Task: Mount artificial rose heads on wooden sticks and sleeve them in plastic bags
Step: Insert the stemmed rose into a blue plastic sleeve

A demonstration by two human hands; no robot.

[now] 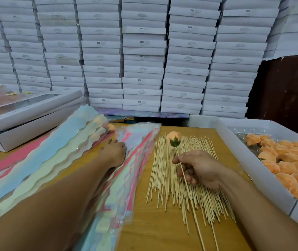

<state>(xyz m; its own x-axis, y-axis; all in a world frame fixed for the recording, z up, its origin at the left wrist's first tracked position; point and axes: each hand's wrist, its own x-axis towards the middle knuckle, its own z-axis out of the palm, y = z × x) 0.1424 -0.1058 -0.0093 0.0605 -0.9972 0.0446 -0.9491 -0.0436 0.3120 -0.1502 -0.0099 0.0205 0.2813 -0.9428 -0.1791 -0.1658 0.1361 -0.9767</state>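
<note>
On the wooden table [162,232], the right hand [199,169] pinches a wooden stick [185,178] bearing a peach rose head [174,138], held above the pile of loose sticks [162,169]. Left of it, the left hand [114,153] rests on the plastic bags [137,142]; its finger grip is hidden. At right, a white box [244,151] holds more rose heads [289,165].

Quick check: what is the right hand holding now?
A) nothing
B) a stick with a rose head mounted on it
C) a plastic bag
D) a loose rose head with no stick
B: the right hand pinches a stick topped by a peach rose head.
</note>
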